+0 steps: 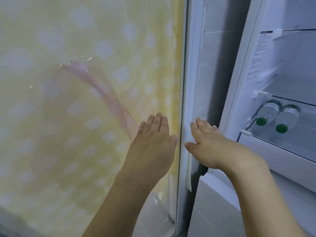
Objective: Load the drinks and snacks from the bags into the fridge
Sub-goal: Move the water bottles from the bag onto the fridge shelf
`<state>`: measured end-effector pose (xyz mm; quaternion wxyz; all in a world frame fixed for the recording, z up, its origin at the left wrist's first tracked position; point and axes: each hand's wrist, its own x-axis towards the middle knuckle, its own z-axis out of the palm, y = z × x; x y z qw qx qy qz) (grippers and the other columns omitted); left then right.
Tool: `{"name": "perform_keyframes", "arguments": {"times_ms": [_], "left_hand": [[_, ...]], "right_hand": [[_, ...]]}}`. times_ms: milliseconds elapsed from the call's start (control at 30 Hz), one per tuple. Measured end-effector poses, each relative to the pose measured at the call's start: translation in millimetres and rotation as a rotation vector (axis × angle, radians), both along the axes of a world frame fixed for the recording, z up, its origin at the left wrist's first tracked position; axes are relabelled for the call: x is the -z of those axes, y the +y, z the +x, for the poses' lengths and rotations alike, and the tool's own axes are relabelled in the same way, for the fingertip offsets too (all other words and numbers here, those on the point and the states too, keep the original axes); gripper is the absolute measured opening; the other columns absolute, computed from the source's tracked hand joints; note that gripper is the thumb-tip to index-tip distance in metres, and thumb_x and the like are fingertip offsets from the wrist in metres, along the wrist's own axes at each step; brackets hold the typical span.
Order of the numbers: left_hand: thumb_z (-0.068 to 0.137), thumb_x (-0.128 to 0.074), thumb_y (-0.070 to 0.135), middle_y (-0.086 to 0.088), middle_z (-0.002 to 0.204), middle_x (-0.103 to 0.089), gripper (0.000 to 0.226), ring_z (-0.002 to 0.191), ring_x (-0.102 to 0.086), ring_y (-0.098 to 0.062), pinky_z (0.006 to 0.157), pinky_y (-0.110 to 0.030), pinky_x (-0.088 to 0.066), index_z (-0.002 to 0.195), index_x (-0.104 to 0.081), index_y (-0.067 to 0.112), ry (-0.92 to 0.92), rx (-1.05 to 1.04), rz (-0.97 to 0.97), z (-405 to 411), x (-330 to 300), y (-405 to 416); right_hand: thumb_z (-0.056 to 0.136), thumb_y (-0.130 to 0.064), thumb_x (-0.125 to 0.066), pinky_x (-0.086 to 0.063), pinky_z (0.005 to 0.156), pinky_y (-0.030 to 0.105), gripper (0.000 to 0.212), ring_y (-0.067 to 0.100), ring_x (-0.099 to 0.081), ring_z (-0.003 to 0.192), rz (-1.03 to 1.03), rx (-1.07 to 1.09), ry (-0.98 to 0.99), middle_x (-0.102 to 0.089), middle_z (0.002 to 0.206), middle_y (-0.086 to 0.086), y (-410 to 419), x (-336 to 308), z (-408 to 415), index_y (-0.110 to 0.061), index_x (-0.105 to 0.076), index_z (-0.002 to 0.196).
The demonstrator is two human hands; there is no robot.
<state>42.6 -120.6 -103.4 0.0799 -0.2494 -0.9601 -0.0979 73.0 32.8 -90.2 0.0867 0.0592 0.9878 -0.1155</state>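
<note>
The fridge door (85,100), covered with a yellow dotted pattern and a pink swirl, fills the left of the view and stands partly open. My left hand (153,144) lies flat on the door's front, fingers straight. My right hand (210,144) has its straight fingers on the door's white inner edge (191,93), in the gap to the fridge body. Inside the fridge (290,69), two clear bottles with green caps (273,117) lie side by side on a glass shelf. No bags are in view.
A white label with small print (259,53) is stuck on the fridge's inner wall. A lower white drawer front (225,199) sits below my right forearm. A pale floor (153,216) shows beneath the door.
</note>
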Motion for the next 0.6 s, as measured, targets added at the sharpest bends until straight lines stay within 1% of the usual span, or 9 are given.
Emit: {"name": "perform_keyframes", "arguments": {"times_ms": [100,200,367,600], "left_hand": [[0.107,-0.016,0.044,-0.004,0.167,0.009,0.064,0.153,0.009,-0.018,0.124,-0.035,0.004,0.158,0.004,0.012,0.008,-0.107,-0.015,12,-3,-25],[0.106,-0.014,0.044,-0.003,0.167,0.010,0.064,0.153,0.009,-0.017,0.125,-0.035,0.004,0.158,0.005,0.013,-0.007,-0.196,-0.017,24,-3,-47],[0.107,-0.016,0.044,-0.004,0.167,0.009,0.064,0.153,0.009,-0.016,0.122,-0.032,0.006,0.158,0.003,0.012,-0.014,-0.293,-0.024,36,-3,-85],[0.107,-0.017,0.045,-0.002,0.167,0.010,0.064,0.153,0.008,-0.015,0.123,-0.032,0.004,0.159,0.003,0.013,-0.030,-0.437,-0.015,56,-10,-136]], "right_hand": [[0.105,-0.039,-0.026,0.009,0.119,0.034,0.067,0.019,0.019,0.149,0.012,-0.091,0.013,0.022,0.162,0.003,-19,-2,-7,-0.016,0.011,0.156],[0.105,-0.039,-0.027,0.009,0.119,0.033,0.067,0.017,0.018,0.149,0.005,-0.176,0.026,0.022,0.162,0.003,-43,-3,-9,-0.015,0.010,0.156],[0.105,-0.039,-0.027,0.010,0.119,0.033,0.067,0.017,0.019,0.149,0.003,-0.273,0.039,0.024,0.161,0.003,-80,0,-7,-0.013,0.010,0.156],[0.106,-0.039,-0.026,0.008,0.119,0.034,0.067,0.018,0.018,0.149,0.032,-0.416,0.037,0.024,0.161,0.004,-132,-2,-7,-0.012,0.011,0.155]]}}
